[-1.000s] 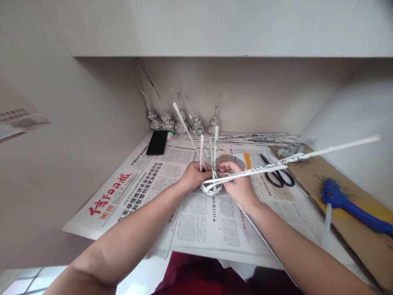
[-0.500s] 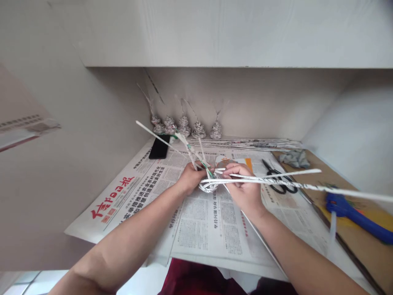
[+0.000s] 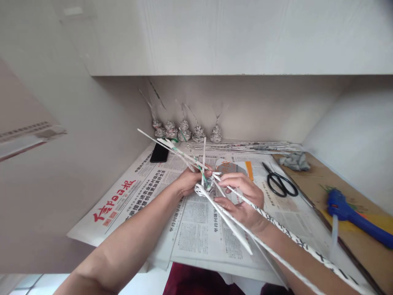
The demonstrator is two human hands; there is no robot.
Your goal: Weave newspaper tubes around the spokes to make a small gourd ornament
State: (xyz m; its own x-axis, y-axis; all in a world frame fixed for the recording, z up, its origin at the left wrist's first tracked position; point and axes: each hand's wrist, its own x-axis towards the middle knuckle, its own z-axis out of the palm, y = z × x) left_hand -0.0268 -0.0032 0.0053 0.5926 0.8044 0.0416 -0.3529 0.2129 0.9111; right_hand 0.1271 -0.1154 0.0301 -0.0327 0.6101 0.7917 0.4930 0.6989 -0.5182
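Observation:
My left hand [image 3: 193, 180] is closed around a small woven piece [image 3: 200, 190] made of rolled newspaper, held above the newspaper-covered table. Several paper tubes, some with green print, stick out of it up and to the left. On its right side, my right hand [image 3: 242, 196] has thumb and fingers spread apart. A long printed paper tube [image 3: 285, 231] runs past those fingers and down over the forearm. Other white tubes [image 3: 229, 221] slant from the woven piece toward the lower right, below the thumb. My left fingertips are partly hidden by the tubes.
Several small gourd-shaped paper pieces [image 3: 216, 133] stand along the back wall, with loose paper tubes [image 3: 245, 146] beside them. A black phone [image 3: 159, 152] lies at left. Black scissors [image 3: 281, 183], a grey cloth [image 3: 294, 161] and a blue glue gun [image 3: 353, 215] are at right. A cabinet overhangs.
The tubes on the right have swung from pointing right to slanting down toward the lower right. My right hand's fingers have spread apart. The woven piece has tilted in my left hand.

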